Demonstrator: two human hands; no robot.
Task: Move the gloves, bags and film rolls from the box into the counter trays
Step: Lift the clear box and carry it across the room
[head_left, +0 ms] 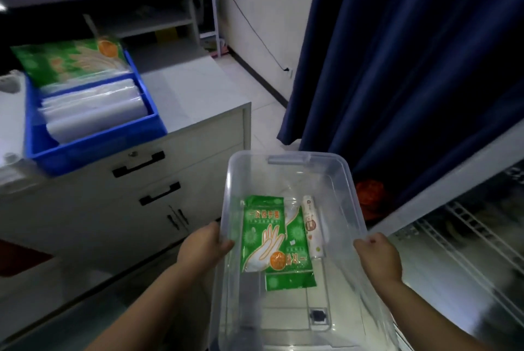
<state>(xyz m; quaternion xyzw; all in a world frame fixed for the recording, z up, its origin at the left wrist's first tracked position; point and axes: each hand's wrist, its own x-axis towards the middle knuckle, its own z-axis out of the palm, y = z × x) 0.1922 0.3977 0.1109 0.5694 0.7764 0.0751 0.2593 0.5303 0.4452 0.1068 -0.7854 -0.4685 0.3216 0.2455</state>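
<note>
Inside box (pixel 286 169), film roll (pixel 312 227) lengthwise, pointing away

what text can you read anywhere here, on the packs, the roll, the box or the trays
"一次性手套": white heading on the top green glove pack in the clear box.
Second green glove pack underneath: upside-down white print, mostly covered, only "一次" is legible.
Film roll: small printed label, too blurred to read.
Green glove pack in the blue tray: print too blurred to read.
Clear bags in the tray: no text visible.
</note>
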